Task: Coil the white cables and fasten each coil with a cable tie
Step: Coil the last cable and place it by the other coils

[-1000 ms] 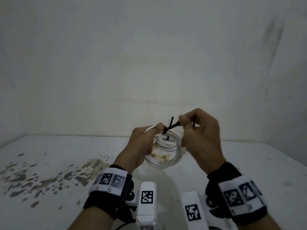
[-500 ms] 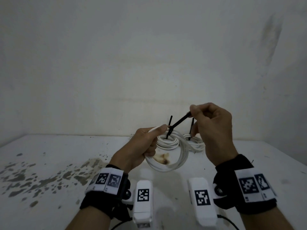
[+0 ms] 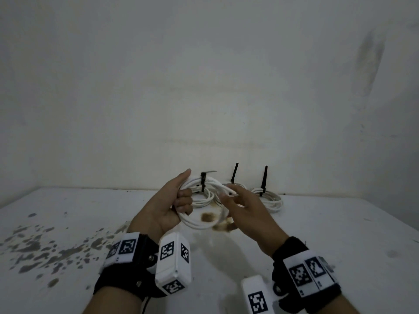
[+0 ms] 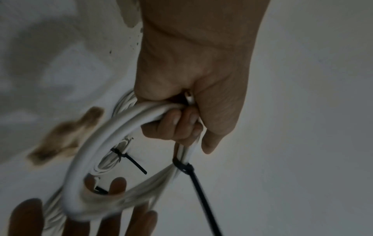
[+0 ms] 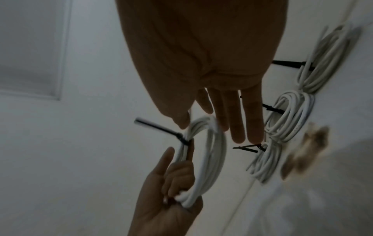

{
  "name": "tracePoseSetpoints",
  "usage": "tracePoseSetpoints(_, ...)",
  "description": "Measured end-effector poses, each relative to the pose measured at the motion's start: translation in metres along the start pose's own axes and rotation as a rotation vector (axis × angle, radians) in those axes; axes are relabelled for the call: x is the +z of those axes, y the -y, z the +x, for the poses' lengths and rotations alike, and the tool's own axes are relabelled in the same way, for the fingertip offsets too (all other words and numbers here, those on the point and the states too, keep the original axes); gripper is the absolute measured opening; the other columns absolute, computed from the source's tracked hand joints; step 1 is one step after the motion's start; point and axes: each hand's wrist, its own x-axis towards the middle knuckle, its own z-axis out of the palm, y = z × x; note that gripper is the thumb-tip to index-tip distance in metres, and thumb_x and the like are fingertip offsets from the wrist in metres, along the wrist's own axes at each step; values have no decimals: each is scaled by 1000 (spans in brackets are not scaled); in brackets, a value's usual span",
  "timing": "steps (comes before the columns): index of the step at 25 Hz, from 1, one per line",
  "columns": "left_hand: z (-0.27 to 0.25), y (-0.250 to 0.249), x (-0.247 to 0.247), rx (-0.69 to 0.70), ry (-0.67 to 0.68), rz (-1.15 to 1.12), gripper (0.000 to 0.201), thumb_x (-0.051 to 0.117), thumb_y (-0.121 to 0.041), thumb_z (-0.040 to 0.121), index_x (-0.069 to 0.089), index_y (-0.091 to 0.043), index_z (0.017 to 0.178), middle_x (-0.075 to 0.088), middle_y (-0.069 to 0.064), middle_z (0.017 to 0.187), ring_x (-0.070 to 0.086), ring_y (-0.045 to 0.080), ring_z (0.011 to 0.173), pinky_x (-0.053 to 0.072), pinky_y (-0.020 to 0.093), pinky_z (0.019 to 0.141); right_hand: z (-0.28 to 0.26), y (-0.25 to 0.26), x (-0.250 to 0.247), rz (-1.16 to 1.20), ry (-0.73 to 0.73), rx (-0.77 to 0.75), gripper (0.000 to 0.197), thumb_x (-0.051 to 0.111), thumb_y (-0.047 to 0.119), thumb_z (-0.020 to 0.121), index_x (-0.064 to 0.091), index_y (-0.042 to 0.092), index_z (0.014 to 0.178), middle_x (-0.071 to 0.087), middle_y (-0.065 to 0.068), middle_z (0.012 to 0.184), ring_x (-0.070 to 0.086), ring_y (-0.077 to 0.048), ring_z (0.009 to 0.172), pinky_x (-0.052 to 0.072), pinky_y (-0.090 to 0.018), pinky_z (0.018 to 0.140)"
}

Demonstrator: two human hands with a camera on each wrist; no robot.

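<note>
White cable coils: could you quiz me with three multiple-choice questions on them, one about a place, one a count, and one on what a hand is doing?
1. Where do the tied coils lie?
A. On the table by the wall
B. In a box
C. On a chair

2. How many lie there?
A. One
B. Three
C. Six

3. How is the right hand?
A. In a fist
B. Open, fingers straight
C. Pinching a tie

Answers: 1 A, they sit along the wall's foot. 2 B, the right wrist view shows three. 3 B, its fingers reach straight beside the held coil that the left hand grips.
</note>
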Motion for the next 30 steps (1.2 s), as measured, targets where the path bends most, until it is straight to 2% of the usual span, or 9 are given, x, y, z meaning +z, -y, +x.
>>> tracePoseSetpoints(2,4,4,-1,-20,-11,38,38,56,-36,97,43,-16,67,25,-7,43,21,5,30,20,17,31,-2,-4,11,23,-31,-34,22,61,31,98,60,29,120,67,-9,102,69,-11,68,60,-36,59)
tracePoseSetpoints(4,7,7,-6,-47,-42,83,39,55,-37,97,47,-15,67,32,-5,44,27,7,32,26,18,34,1,-15,18,36,-98,-1,25,61,14,97,63,20,122,67,-9,96,69,-13,61,61,-34,56)
tracePoseSetpoints(9,22,19,-41,-121,-280,373,28,56,-30,96,62,-9,80,59,8,74,52,18,64,44,29,59,30,-41,36,177,-139,274,21,62,-4,89,68,10,102,77,-13,81,75,-26,72,60,-35,56)
tracePoseSetpoints(12,39,18,-56,-102,-329,296,20,46,-12,97,62,-1,93,60,13,84,55,22,70,48,31,63,61,-53,50,250,-164,371,22,66,-4,85,69,-1,107,75,-21,83,75,-32,73,58,-33,52)
tracePoseSetpoints(14,55,14,-65,-66,-347,303,24,42,-4,93,65,-1,101,59,11,85,54,22,73,47,30,63,81,-60,57,261,-191,405,21,68,1,86,69,1,107,74,-21,82,74,-33,63,56,-32,48)
tracePoseSetpoints(18,90,7,-73,-21,-328,507,31,47,-3,90,71,-7,109,64,9,93,55,19,80,44,26,61,111,-67,61,321,-273,423,12,68,2,82,70,3,94,69,-16,75,67,-31,50,59,-54,57)
tracePoseSetpoints(22,125,4,-75,17,-340,713,26,48,-3,89,73,-8,94,61,9,78,50,19,67,38,24,52,133,-78,64,306,-309,381,25,66,10,67,76,10,89,72,-10,69,68,-26,58,61,-50,68)
tracePoseSetpoints(27,152,11,-85,33,-375,725,17,53,-1,83,67,-3,74,58,13,66,48,23,58,35,29,54,151,-94,72,237,-399,329,42,70,18,60,76,16,101,77,-6,84,74,-23,76,63,-41,76)
tracePoseSetpoints(30,156,9,-87,27,-404,738,15,55,-2,82,67,-2,73,58,13,63,48,23,53,37,29,51,154,-95,73,149,-415,317,34,71,23,61,78,16,94,77,-4,82,74,-25,79,62,-44,76)
